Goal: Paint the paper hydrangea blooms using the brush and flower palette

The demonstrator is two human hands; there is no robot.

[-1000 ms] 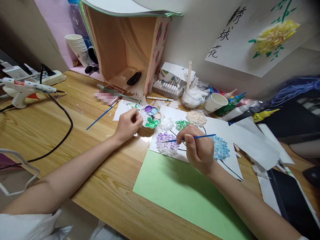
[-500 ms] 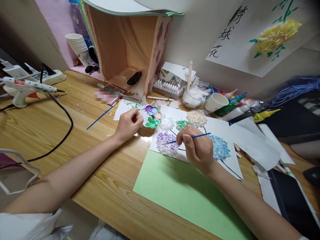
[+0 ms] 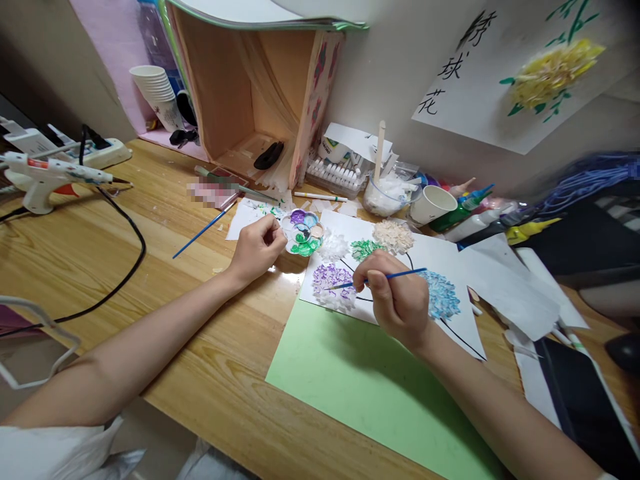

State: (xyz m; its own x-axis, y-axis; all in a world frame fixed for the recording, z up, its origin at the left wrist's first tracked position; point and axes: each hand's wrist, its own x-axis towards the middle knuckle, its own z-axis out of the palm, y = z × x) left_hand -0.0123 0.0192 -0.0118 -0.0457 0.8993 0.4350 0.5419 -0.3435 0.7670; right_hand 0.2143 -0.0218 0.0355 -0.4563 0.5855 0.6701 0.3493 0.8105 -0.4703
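My right hand (image 3: 395,297) pinches a thin blue paintbrush (image 3: 400,275), whose tip rests on a purple-and-white tissue flower (image 3: 332,283) glued to a white sheet (image 3: 450,253). The same sheet also carries a green flower (image 3: 363,249), a cream flower (image 3: 393,236) and a blue flower (image 3: 441,295). My left hand (image 3: 257,248) is closed on the edge of a small round paint palette (image 3: 302,233) holding purple, blue and green paint. A light green paper (image 3: 370,387) lies under my right wrist on the wooden table (image 3: 150,267).
A second blue brush (image 3: 203,231) lies left of the palette. A glue gun (image 3: 47,179) with black cable stands at far left. Stacked paper cups (image 3: 156,93), a wooden box (image 3: 250,93), paint tubes (image 3: 335,177), a paper cup (image 3: 431,203) and bottles line the wall. A dark tablet (image 3: 583,400) lies at right.
The brush tip has shifted slightly over the purple flower. My left hand stays on the palette.
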